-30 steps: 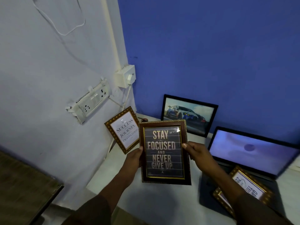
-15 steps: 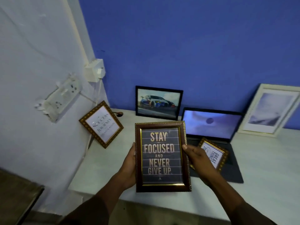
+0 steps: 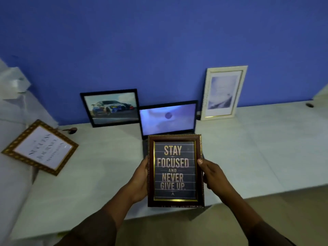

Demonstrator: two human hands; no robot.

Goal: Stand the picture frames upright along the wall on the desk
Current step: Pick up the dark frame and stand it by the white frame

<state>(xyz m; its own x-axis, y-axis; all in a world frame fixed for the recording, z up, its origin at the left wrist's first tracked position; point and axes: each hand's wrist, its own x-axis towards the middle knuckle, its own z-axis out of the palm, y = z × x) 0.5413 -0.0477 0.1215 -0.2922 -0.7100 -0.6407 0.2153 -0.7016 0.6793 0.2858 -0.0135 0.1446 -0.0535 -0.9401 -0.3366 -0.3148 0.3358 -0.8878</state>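
I hold a dark brown frame reading "Stay focused and never give up" (image 3: 174, 170) upright above the front of the white desk (image 3: 248, 157). My left hand (image 3: 140, 180) grips its left edge and my right hand (image 3: 212, 174) grips its right edge. A black frame with a car picture (image 3: 111, 107) leans on the blue wall at the back. To the right a white frame (image 3: 223, 93) stands upright against the same wall. A gold frame with white text (image 3: 40, 147) leans tilted on the left wall.
An open laptop (image 3: 168, 118) with a lit screen sits in the middle of the desk, behind the frame I hold. A small dark object (image 3: 71, 130) lies near the back left corner. Another small dark thing (image 3: 309, 105) sits at the far right.
The view has swung right and down, so the white frame and more of the desk show. The brown frame stays in both hands and now hides the small frame on the laptop.
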